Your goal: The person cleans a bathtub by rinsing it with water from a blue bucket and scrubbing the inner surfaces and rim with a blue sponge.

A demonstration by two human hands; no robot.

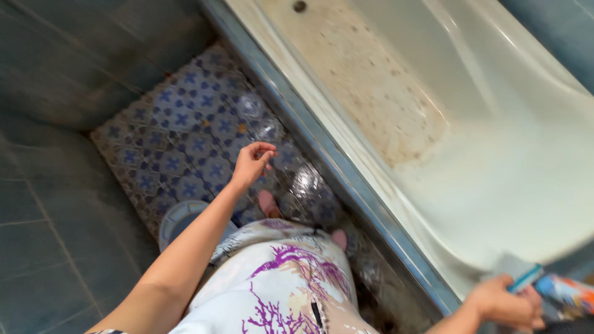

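Closest to the head camera is the person's own patterned white and purple dress [278,278], seen from above, with the toes of both feet just showing beyond its hem on the blue patterned floor tiles [179,130]. The left hand [252,162] hangs free over those tiles, fingers loosely curled and holding nothing, well apart from everything else. The right hand [504,303], at the lower right edge, is clenched around a grey sponge with a blue strip [516,272]. A colourful package [566,294] shows just behind that hand; whether the hand also holds it cannot be told.

The sponge sits right at the near rim of the white bathtub [495,142], so the right hand is by far the nearer one to the tub. The tub's long axis runs diagonally from lower right to upper left, with the drain [299,6] at the far upper end. Brownish stains [377,80] cover the tub floor, up and to the left of the sponge. The sponge's long axis appears to point up and right, though it is blurred. A round pale rim [179,216] lies on the floor by the left forearm.
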